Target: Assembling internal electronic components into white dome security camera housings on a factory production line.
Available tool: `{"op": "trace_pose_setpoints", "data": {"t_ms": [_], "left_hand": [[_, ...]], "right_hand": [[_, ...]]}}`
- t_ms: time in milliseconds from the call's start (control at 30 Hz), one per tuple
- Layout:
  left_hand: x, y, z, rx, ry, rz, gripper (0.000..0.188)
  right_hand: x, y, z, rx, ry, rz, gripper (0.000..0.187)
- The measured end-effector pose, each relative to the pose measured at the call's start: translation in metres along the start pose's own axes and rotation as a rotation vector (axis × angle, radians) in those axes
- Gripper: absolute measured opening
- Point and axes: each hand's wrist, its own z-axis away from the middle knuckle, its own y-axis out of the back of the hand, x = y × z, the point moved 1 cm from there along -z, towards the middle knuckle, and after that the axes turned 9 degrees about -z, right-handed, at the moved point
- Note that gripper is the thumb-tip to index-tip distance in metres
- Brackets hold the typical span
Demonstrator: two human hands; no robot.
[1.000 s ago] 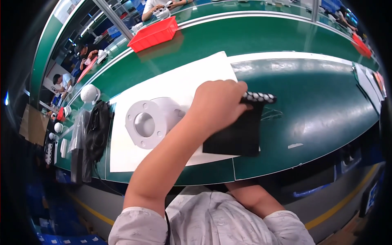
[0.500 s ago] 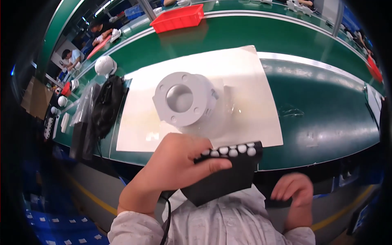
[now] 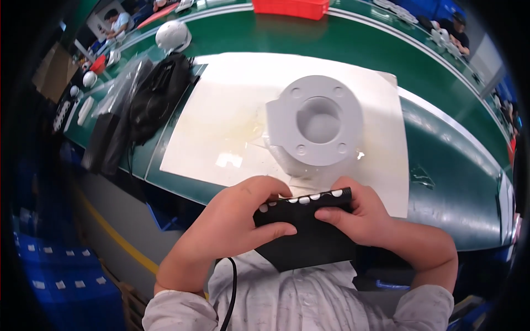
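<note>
1. L hand [image 3: 243, 218] part-curled, thumb & fingers gripping L end of black sheet [image 3: 309, 245].
2. R hand [image 3: 361, 212] likewise, R end.
3. Sheet: dotted edge up, btwn torso & desk [image 3: 458, 176].
4. Grey housing [image 3: 287, 121] on white board [image 3: 210, 124], just beyond hands.

The black sheet [image 3: 309, 245] at the near edge of the green counter [image 3: 452, 182] has white dots [image 3: 304, 200]. The housing [image 3: 287, 118] is pale grey, its board [image 3: 221, 121] white.

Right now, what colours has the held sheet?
Black sheet with white dots; best in head view.
</note>
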Motion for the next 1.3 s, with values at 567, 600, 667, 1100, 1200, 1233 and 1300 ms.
{"op": "trace_pose_setpoints", "data": {"t_ms": [567,600,667,1100,1200,1233,1300], "left_hand": [[-0.011,-0.005,-0.017,-0.016,-0.043,0.091,0.023],[-0.011,-0.004,-0.015,-0.036,-0.060,0.093,0.021],[-0.011,-0.004,-0.014,-0.054,-0.077,0.096,0.019],[-0.014,-0.007,-0.010,0.063,-0.205,-0.082,0.012],[-0.008,-0.008,-0.003,0.082,-0.269,-0.082,0.015],[-0.006,-0.009,-0.001,0.102,-0.321,-0.046,0.018],[-0.003,-0.015,-0.005,0.122,-0.346,-0.013,0.024]], "right_hand": [[0.017,0.014,0.001,0.000,-0.023,0.107,0.027],[0.016,0.014,0.001,0.000,-0.025,0.104,0.027],[0.014,0.015,0.001,-0.010,-0.092,0.108,0.017],[0.010,0.009,-0.003,0.035,-0.100,0.192,0.019],[0.012,0.009,-0.007,0.043,-0.085,0.270,0.020],[0.012,0.007,-0.007,0.036,-0.068,0.265,0.020],[0.011,0.006,-0.006,0.030,-0.052,0.260,0.021]]}}
